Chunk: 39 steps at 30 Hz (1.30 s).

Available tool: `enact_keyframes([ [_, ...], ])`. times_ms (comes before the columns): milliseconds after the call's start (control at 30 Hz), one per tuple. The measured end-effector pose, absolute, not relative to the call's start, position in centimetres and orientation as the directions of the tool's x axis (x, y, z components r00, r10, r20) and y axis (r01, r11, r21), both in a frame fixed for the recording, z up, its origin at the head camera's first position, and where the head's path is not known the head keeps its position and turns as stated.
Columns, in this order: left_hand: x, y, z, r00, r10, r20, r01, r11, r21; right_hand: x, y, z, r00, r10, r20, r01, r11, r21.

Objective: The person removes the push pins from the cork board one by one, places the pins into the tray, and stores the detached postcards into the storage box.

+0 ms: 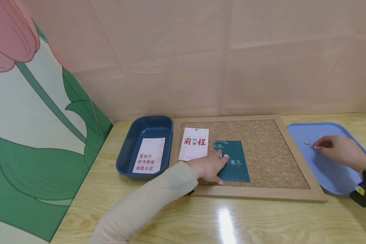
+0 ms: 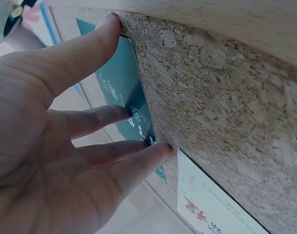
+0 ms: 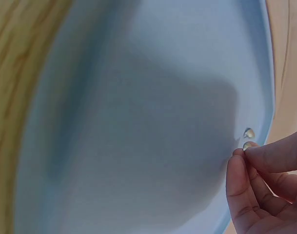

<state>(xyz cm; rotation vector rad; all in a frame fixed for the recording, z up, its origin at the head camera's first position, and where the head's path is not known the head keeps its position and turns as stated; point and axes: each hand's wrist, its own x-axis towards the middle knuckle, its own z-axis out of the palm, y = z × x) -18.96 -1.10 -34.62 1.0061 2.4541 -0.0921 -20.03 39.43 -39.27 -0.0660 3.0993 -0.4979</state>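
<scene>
My left hand (image 1: pixel 209 166) presses a dark green card (image 1: pixel 236 169) with white writing against the cork board (image 1: pixel 271 152). In the left wrist view its fingers (image 2: pixel 109 119) are spread, the tips on the card and the cork. Over the blue tray (image 1: pixel 335 176) my right hand (image 1: pixel 338 149) pinches a small metallic thumbtack (image 3: pixel 249 145) between thumb and fingertips. Another thumbtack (image 3: pixel 248 132) lies on the tray close beside it. To the left of the green card, a white card (image 1: pixel 193 152) with red characters is on the board, a tack at its top.
A dark blue bin (image 1: pixel 125 157) stands left of the board, with a white printed card (image 1: pixel 146 164) in it. The board's wooden frame (image 1: pixel 256 192) forms a raised edge. Everything sits on a wood-grain table (image 1: pixel 177 217) before a draped backdrop (image 1: pixel 177 67).
</scene>
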Motion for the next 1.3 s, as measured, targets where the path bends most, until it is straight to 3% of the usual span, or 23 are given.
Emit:
enact_keyframes([
  [1300,-18.7,-1.3,-34.3,-0.61,0.644,-0.461,0.66,0.735,0.155,-18.8,40.2,-39.2,-0.997,-0.054,0.062,-0.069,0.957,-0.283],
])
